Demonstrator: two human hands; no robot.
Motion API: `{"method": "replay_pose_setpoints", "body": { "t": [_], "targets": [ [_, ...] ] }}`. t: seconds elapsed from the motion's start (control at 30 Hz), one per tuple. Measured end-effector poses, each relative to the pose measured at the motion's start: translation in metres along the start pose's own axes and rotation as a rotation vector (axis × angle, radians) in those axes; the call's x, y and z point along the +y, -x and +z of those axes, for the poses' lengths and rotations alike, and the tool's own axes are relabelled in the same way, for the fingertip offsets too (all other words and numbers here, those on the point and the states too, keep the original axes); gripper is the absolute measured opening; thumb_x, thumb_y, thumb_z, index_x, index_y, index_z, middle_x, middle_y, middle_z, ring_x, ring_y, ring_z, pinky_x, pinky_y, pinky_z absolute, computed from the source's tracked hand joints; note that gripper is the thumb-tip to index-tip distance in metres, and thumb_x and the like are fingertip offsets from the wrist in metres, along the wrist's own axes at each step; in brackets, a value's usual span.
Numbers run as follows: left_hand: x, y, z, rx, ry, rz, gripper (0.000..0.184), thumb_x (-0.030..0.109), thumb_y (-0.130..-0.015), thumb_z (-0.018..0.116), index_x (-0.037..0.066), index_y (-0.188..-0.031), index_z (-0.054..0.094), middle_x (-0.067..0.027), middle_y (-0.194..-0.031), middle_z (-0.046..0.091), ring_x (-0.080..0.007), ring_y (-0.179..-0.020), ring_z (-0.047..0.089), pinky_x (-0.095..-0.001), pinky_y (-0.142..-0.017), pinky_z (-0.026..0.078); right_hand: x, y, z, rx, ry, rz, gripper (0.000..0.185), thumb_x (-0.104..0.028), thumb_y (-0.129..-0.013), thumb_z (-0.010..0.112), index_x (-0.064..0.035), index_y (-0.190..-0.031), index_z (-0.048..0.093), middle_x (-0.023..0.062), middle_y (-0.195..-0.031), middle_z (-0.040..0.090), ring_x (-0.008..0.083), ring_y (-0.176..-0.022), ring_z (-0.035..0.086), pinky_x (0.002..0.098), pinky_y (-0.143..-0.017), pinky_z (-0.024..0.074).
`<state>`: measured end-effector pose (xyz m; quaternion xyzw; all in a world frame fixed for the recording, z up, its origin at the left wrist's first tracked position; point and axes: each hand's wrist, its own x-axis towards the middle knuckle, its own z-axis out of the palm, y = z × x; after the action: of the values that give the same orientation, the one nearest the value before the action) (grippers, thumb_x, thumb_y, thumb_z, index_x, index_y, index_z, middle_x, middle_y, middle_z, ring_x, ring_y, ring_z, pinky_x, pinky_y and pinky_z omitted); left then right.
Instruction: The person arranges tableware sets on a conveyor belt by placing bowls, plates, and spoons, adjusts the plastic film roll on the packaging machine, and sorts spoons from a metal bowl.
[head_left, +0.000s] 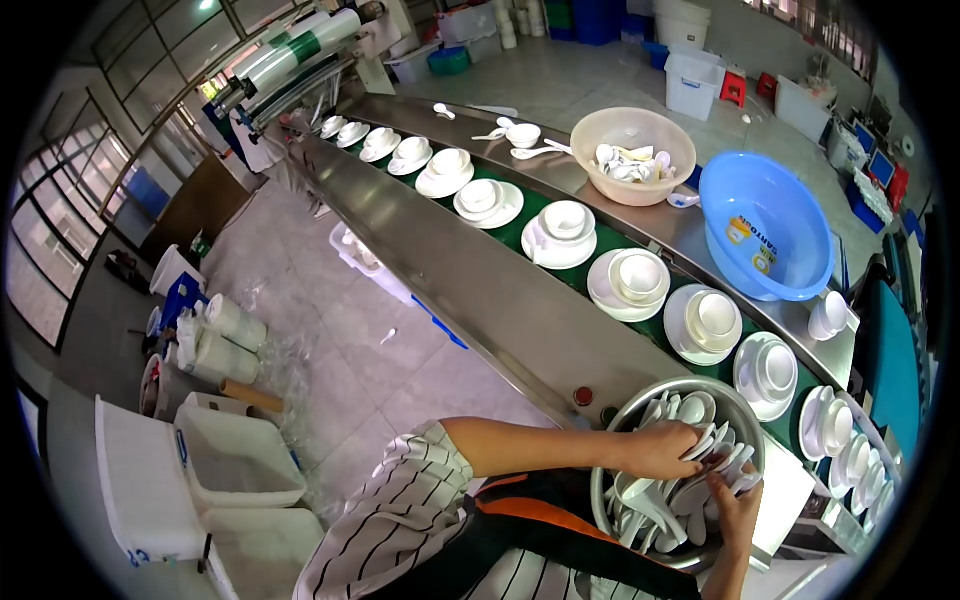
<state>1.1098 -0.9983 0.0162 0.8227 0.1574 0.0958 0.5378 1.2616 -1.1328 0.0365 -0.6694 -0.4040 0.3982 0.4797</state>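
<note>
A metal bowl (604, 500) full of white spoons (645, 505) stands at the lower right. My left hand (662, 450) reaches across it from the left, its fingers closed on several spoons. Close beside it, my right hand (737, 508) is at the bowl's right side, with fingers closed around spoon handles; some fingertips are hidden among the spoons. Just beyond the bowl, stacked white dishes (703, 325), each a plate with bowls or cups, sit in a row on a green conveyor belt (510, 235).
Beyond the belt stand a beige basin (633, 130) holding spoons and a blue basin (765, 225). Loose spoons and a small bowl (522, 135) lie on the far metal ledge. White bins (240, 450) stand at lower left. The near metal edge (420, 250) runs diagonally.
</note>
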Motion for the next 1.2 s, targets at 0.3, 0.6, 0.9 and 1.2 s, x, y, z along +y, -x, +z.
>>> {"method": "replay_pose_setpoints", "body": {
  "t": [0.3,0.6,0.9,1.2],
  "targets": [
    [-0.001,0.001,-0.001,0.023,0.004,0.045,0.039,0.025,-0.079,0.064,-0.001,-0.104,0.050,-0.0220,-0.083,0.060,-0.0379,-0.084,0.059,-0.0425,-0.073,0.045,-0.001,-0.003,-0.002,-0.042,0.049,-0.050,0.030,-0.018,-0.075,0.068,0.0027,-0.095,0.061,0.0037,-0.082,0.062,0.0111,-0.072,0.054,0.0253,-0.067,0.0440],
    [0.024,-0.001,0.001,0.049,-0.087,-0.134,0.070,0.023,-0.072,0.071,-0.006,-0.125,0.036,-0.0244,-0.095,0.058,-0.0383,-0.093,0.057,-0.0413,-0.083,0.044,0.004,-0.005,-0.013,0.010,0.213,-0.178,0.048,-0.023,-0.071,0.075,0.0040,-0.106,0.056,0.0087,-0.095,0.060,0.0174,-0.084,0.055,0.0296,-0.077,0.0438],
    [-0.014,0.022,-0.013,0.434,-0.233,0.258,0.087,0.022,-0.076,0.068,-0.003,-0.140,0.014,-0.0254,-0.138,0.026,-0.0380,-0.127,0.031,-0.0399,-0.106,0.029,0.012,0.033,-0.017,0.368,0.605,0.044,0.061,-0.016,-0.084,0.066,0.0026,-0.134,0.035,0.0246,-0.131,0.043,0.0315,-0.120,0.045,0.0364,-0.098,0.0393],
    [-0.105,0.218,-0.126,0.682,-0.040,0.300,0.050,0.016,-0.081,0.065,0.004,-0.124,0.043,-0.0164,-0.122,0.045,-0.0330,-0.114,0.046,-0.0396,-0.094,0.041,0.046,0.021,-0.082,0.718,1.132,0.222,0.054,-0.019,-0.079,0.069,0.0017,-0.124,0.047,0.0204,-0.119,0.052,0.0302,-0.107,0.051,0.0383,-0.092,0.0390]
  ]
}}
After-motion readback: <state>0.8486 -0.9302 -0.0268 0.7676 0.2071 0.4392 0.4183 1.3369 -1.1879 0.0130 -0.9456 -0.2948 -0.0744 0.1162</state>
